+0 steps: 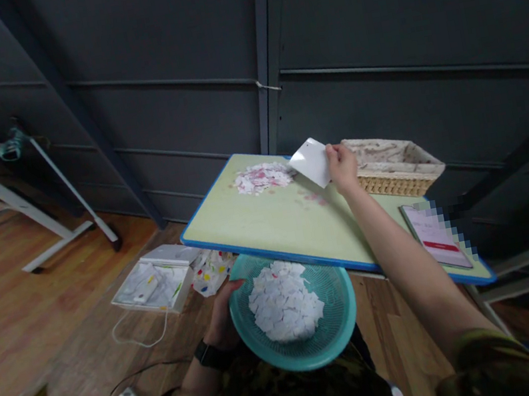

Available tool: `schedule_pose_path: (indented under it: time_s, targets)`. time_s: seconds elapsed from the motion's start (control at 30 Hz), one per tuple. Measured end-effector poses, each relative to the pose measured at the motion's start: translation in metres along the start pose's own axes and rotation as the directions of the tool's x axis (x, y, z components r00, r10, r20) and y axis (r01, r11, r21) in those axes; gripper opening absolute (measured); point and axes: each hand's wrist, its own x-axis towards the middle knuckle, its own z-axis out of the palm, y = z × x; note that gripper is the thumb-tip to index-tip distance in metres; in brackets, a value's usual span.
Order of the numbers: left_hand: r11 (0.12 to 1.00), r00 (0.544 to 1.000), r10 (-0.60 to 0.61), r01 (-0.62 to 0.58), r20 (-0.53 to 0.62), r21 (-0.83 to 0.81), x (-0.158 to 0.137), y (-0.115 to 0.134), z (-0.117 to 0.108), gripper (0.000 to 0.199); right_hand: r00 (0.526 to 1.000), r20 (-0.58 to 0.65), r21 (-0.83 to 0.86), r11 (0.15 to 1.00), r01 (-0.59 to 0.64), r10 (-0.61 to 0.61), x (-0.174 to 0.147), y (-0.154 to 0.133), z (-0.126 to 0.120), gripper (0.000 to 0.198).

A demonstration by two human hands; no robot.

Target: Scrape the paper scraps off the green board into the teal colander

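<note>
White card pinched by right hand; scrap pile set to its left, basket to its right, partly blocked. Teal colander, holding paper scraps, gripped at rim by left hand; open box placed leftward.

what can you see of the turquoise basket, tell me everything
The turquoise basket is round and wide, with fine mesh-like walls and a smoother rim; it looks like plastic. Its open top faces up, and a heap of white scraps, apparently paper, covers much of its inside. The left hand holds it at its left side, in front of the body. Its far side lies by the near blue edge of the table; whether they touch is unclear.
</note>
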Motion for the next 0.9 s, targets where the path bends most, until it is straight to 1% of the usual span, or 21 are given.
schedule_pose_path:
  time_s: [0.1, 0.17, 0.23, 0.33, 0.4, 0.47, 0.53, 0.63, 0.73, 0.83, 0.9]
  targets:
    - [0.999, 0.999, -0.047, 0.048, 0.012, -0.026, 0.004, -0.001, -0.006, 0.008, 0.997, -0.018, -0.072, 0.995, -0.075, 0.074, -0.008, 0.015, 0.0, 0.044]
    - [0.998, 0.999, -0.049, 0.049, 0.002, -0.032, 0.006, -0.002, -0.009, 0.004, 0.995, -0.004, -0.087, 0.992, -0.096, 0.096, -0.01, 0.022, -0.003, 0.041]
    - [0.998, 0.999, -0.051, 0.05, -0.011, -0.023, 0.007, -0.003, -0.011, 0.003, 0.995, 0.026, -0.083, 0.992, -0.096, 0.098, -0.009, 0.027, -0.005, 0.039]
    - [0.997, 0.996, -0.078, 0.079, -0.029, 0.015, 0.007, -0.003, -0.013, 0.004, 0.99, 0.109, -0.057, 0.995, -0.083, 0.089, -0.007, 0.029, -0.007, 0.038]
    - [0.995, 0.995, -0.093, 0.095, -0.041, 0.038, 0.007, -0.003, -0.016, 0.004, 0.985, 0.159, -0.06, 0.996, -0.063, 0.072, -0.007, 0.025, -0.009, 0.038]
    - [0.994, 0.994, -0.093, 0.096, -0.056, 0.047, 0.008, -0.002, -0.019, 0.005, 0.982, 0.181, -0.112, 0.993, -0.031, 0.051, -0.008, 0.019, -0.014, 0.035]
    - [0.995, 0.994, -0.092, 0.095, -0.067, 0.041, 0.009, -0.002, -0.022, 0.005, 0.983, 0.177, -0.209, 0.978, -0.005, 0.043, -0.01, 0.012, -0.021, 0.029]
    - [0.993, 0.991, -0.12, 0.121, -0.058, 0.009, 0.01, -0.003, -0.025, 0.003, 0.982, 0.172, -0.352, 0.936, -0.009, 0.074, -0.015, 0.0, -0.03, 0.026]
    - [0.991, 0.987, -0.129, 0.127, -0.093, -0.036, 0.011, -0.005, -0.025, 0.013, 0.977, 0.192, -0.427, 0.904, 0.0, 0.091, -0.024, -0.009, -0.028, 0.027]
    - [0.991, 0.983, -0.126, 0.119, -0.13, -0.063, 0.012, -0.007, -0.024, 0.026, 0.972, 0.217, -0.457, 0.889, 0.016, 0.094, -0.034, -0.014, -0.022, 0.029]
    - [0.991, 0.982, -0.127, 0.118, -0.141, -0.07, 0.013, -0.007, -0.023, 0.03, 0.974, 0.216, -0.458, 0.888, 0.036, 0.071, -0.039, -0.016, -0.02, 0.03]
